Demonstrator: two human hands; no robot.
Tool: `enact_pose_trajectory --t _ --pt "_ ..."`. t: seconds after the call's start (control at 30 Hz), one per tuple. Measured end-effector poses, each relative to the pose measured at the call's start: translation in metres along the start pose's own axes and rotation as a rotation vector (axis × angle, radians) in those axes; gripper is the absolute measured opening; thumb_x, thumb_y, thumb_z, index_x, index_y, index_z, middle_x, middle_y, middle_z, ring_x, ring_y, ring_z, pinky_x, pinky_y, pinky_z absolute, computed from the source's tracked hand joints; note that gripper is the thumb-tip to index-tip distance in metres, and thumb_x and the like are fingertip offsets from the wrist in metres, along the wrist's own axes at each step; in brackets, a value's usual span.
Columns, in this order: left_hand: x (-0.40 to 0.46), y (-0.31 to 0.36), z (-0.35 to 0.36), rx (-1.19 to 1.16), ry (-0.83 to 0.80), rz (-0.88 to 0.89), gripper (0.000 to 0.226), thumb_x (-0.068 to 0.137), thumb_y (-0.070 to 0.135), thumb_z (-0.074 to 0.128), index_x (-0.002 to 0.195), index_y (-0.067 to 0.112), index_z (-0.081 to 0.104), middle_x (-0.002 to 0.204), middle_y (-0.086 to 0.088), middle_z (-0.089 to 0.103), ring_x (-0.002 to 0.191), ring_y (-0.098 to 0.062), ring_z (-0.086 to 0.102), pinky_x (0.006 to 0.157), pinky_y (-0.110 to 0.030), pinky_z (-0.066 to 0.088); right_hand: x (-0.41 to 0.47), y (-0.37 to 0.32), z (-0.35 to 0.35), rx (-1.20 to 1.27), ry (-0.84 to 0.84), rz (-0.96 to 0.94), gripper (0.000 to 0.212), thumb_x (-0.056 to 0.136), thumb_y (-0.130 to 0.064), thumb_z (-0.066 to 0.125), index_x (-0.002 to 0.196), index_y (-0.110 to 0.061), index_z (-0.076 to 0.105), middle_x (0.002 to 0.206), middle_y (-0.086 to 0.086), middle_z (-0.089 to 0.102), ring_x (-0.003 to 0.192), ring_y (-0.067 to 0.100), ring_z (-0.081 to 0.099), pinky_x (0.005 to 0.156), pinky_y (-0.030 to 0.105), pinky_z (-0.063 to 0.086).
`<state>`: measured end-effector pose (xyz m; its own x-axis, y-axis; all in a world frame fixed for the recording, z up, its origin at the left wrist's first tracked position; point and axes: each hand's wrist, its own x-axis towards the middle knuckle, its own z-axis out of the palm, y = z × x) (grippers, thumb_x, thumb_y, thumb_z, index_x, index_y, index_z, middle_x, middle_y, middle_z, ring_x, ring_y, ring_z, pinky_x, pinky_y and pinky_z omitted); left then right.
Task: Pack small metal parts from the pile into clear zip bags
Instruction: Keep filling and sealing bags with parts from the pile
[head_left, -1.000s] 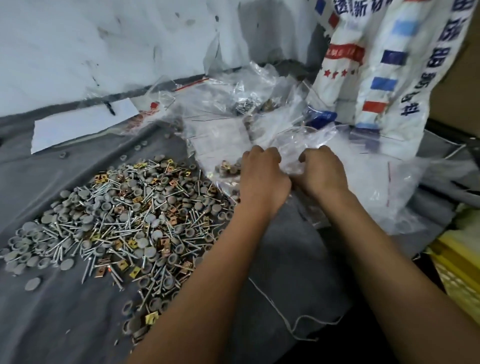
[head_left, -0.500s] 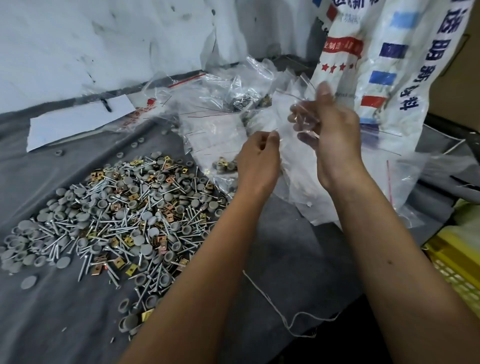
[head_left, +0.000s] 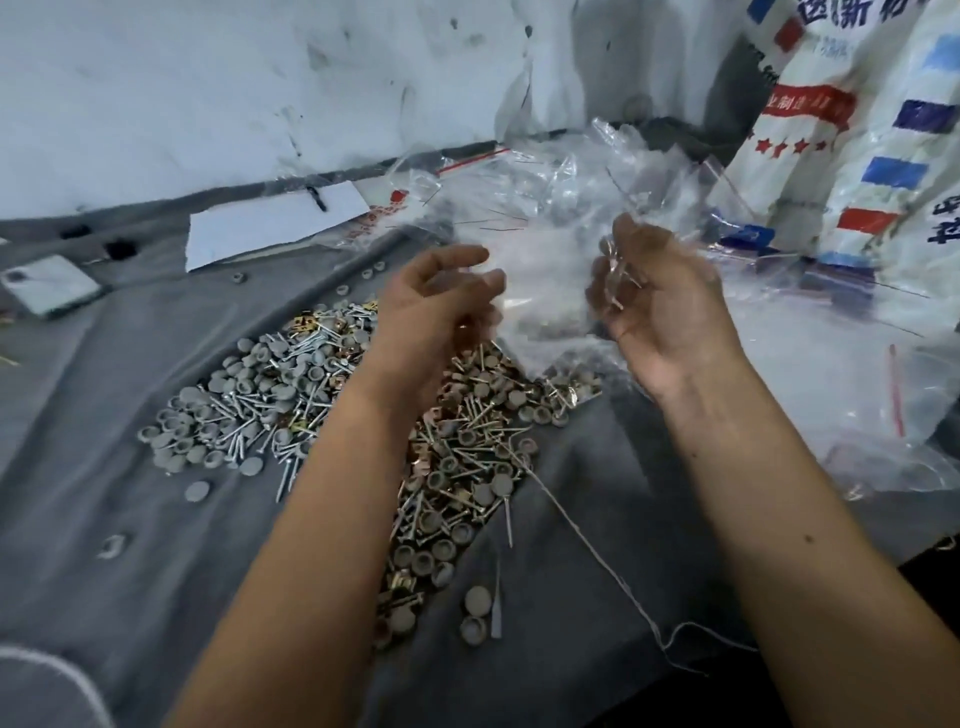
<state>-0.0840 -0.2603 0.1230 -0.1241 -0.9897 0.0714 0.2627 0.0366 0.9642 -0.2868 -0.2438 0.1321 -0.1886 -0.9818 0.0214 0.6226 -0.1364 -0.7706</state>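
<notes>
A pile of small metal parts (head_left: 280, 400), grey caps, screws and brass clips, spreads over the grey cloth (head_left: 104, 467). Above its far edge I hold one clear zip bag (head_left: 545, 296) between both hands. My left hand (head_left: 436, 306) pinches the bag's left edge with curled fingers. My right hand (head_left: 660, 317), palm toward me, grips the right edge, and the plastic lies partly over its fingers. The bag is blurred and I cannot tell whether it holds anything.
A heap of clear zip bags (head_left: 545, 208) lies behind my hands, more bags (head_left: 857, 395) at the right. A printed woven sack (head_left: 857, 130) stands at the back right. A white paper (head_left: 270, 223) and a phone (head_left: 49, 283) lie at the left. A loose string (head_left: 597, 551) trails across the cloth.
Both hands lifted a clear bag off the heap and now hold it spread between them. The view has shifted, so the pile sits under my left forearm.
</notes>
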Motion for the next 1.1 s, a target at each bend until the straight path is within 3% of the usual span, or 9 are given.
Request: enact_pose_trajectory --t 0.1,0.2,0.33,0.43,0.53,0.67,0.83,0.97,1.1 --pt "-0.022 0.012 -0.057 0.129 0.093 -0.003 0.029 0.07 0.016 0.085 0.096 0.016 0.073 0.088 -0.005 0.075 0.059 -0.009 0.063 0.048 -0.019 0.048 -0.002 0.024 0.017 -0.311 -0.184 0.096 0.016 0.084 -0.022 0.082 0.082 -0.014 0.068 0.079 0.001 0.067 0.067 0.015 0.062 0.061 0.031 0.051" --pt "-0.05 0.021 -0.109 0.177 0.214 0.006 0.027 0.068 0.012 0.085 0.091 0.019 0.072 0.074 -0.001 0.073 0.052 -0.005 0.058 0.043 -0.015 0.041 -0.013 0.057 0.044 -0.61 -0.388 0.113 0.015 0.085 -0.009 0.08 0.083 -0.019 0.069 0.086 0.004 0.068 0.074 0.016 0.065 0.064 0.031 0.053" --pt "-0.084 0.028 -0.159 0.202 0.306 -0.008 0.03 0.065 0.014 0.082 0.091 0.015 0.067 0.069 0.003 0.071 0.047 -0.003 0.055 0.042 -0.013 0.038 -0.025 0.097 0.076 -0.769 -0.578 0.169 0.024 0.087 -0.001 0.076 0.087 -0.026 0.077 0.077 -0.005 0.072 0.061 0.007 0.063 0.055 0.027 0.053" --pt "-0.104 0.032 -0.187 0.212 0.377 -0.036 0.027 0.064 0.014 0.082 0.087 0.016 0.068 0.07 0.001 0.072 0.055 -0.009 0.057 0.049 -0.016 0.042 -0.028 0.111 0.089 -0.897 -0.769 0.191 0.004 0.09 -0.016 0.076 0.088 -0.012 0.078 0.076 0.006 0.07 0.06 0.014 0.063 0.056 0.03 0.053" --pt "-0.113 0.033 -0.208 0.196 0.473 -0.039 0.017 0.081 0.003 0.078 0.088 0.015 0.068 0.069 0.001 0.072 0.062 -0.013 0.057 0.054 -0.018 0.045 -0.024 0.117 0.094 -1.046 -0.876 0.154 0.02 0.094 -0.027 0.071 0.087 -0.01 0.08 0.074 0.011 0.074 0.063 0.023 0.069 0.057 0.03 0.055" --pt "-0.105 0.028 -0.205 0.138 0.577 0.013 0.017 0.094 -0.001 0.068 0.087 0.015 0.066 0.064 0.005 0.07 0.056 -0.007 0.06 0.057 -0.018 0.049 -0.013 0.116 0.09 -0.926 -0.917 0.16 0.025 0.092 -0.027 0.07 0.091 -0.002 0.076 0.081 0.018 0.071 0.067 0.025 0.065 0.053 0.031 0.053" --pt "-0.072 0.011 -0.179 0.039 0.777 0.123 0.018 0.102 0.001 0.058 0.09 0.014 0.058 0.061 0.003 0.066 0.044 -0.007 0.054 0.042 -0.021 0.047 -0.009 0.13 0.082 -0.682 -0.801 0.113 0.017 0.097 -0.023 0.064 0.087 -0.014 0.075 0.084 0.004 0.071 0.075 0.02 0.067 0.051 0.026 0.05" --pt "-0.064 -0.005 -0.178 0.442 0.877 0.233 0.011 0.099 0.005 0.064 0.098 0.016 0.06 0.078 -0.007 0.074 0.053 -0.007 0.056 0.055 -0.027 0.044 -0.007 0.136 0.074 -0.727 -0.684 -0.015 0.016 0.097 -0.018 0.068 0.086 -0.013 0.079 0.084 0.023 0.071 0.066 0.024 0.063 0.052 0.028 0.051" --pt "-0.072 -0.011 -0.186 0.855 0.932 0.26 0.008 0.096 0.021 0.066 0.103 0.021 0.062 0.09 0.004 0.071 0.084 -0.017 0.066 0.079 -0.04 0.053 -0.012 0.141 0.076 -0.808 -0.658 -0.079 0.022 0.102 -0.021 0.062 0.095 -0.009 0.078 0.083 0.017 0.072 0.065 0.029 0.06 0.055 0.032 0.05"
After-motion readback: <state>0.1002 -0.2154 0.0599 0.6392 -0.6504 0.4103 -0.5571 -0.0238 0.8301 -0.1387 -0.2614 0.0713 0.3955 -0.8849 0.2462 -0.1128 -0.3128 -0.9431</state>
